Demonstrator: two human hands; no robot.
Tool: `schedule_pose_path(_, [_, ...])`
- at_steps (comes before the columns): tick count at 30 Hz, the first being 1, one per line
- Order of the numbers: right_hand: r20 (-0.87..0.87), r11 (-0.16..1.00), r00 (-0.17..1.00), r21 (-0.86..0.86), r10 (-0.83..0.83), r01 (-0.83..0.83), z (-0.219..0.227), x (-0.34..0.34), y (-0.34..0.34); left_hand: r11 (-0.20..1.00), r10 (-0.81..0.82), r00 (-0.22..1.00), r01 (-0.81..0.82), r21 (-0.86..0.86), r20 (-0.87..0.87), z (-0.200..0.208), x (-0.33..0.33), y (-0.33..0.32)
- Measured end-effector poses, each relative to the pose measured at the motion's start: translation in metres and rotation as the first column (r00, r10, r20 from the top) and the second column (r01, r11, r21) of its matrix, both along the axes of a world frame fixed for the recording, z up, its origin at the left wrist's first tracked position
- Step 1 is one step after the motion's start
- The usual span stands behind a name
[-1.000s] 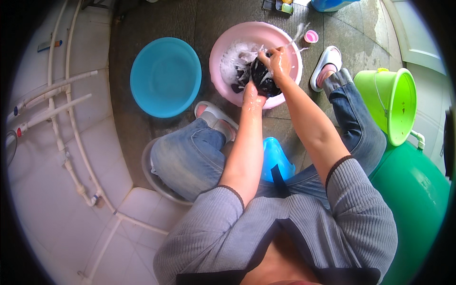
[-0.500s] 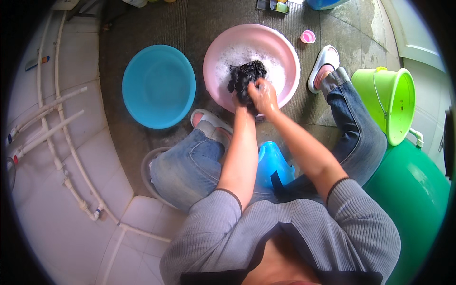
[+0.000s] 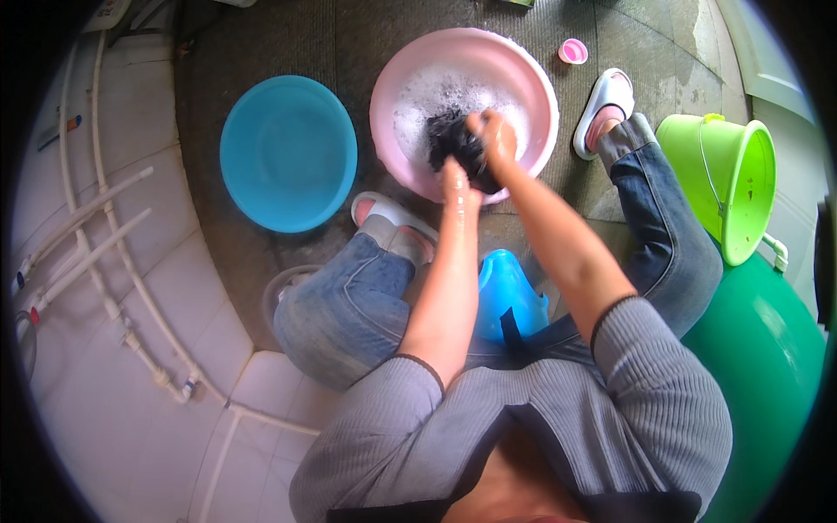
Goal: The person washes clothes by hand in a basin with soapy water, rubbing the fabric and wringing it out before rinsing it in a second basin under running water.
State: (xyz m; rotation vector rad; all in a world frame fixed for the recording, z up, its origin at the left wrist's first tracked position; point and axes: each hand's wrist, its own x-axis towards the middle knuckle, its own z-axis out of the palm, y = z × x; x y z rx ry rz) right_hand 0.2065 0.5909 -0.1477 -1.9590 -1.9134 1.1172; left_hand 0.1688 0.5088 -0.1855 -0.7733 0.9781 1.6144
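Within the pink basin [image 3: 534, 100], over white suds [image 3: 411, 118], a black cloth [image 3: 451, 135] is hanging bunched; the right hand [image 3: 498, 141] is pinching it with blurred, bent fingers, while the left hand [image 3: 455, 177] is touching it, its hidden fingers' state impossible to tell.

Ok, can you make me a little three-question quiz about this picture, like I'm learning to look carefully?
1. True or false: the left hand and the right hand are both at the black cloth.
2. What holds the white suds? A: the blue basin. B: the lime-green bucket. C: the pink basin.
3. Fill in: in the picture, the small pink container is to the ____ of the pink basin.

Key: 1 true; 2 C; 3 right.
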Motion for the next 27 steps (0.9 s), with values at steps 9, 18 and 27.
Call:
schedule_pose_path(9, [-0.183,0.999,0.982,0.009,0.047,-0.046,0.025,-0.030,-0.048,0.969,-0.023,0.998,0.036,0.245,-0.057,-0.049,-0.038,-0.026])
schedule_pose_path(18, [0.107,0.840,0.954,0.452,0.282,-0.299,-0.009,0.011,0.069,0.538,-0.774,0.349,-0.076,-0.839,-0.528,0.019,-0.052,-0.006])
schedule_pose_path(27, [0.430,0.746,0.750,0.222,0.503,-0.628,-0.070,0.011,0.050,-0.028,-0.522,-0.852,0.067,-0.997,-0.042,-0.018,-0.079,0.056])
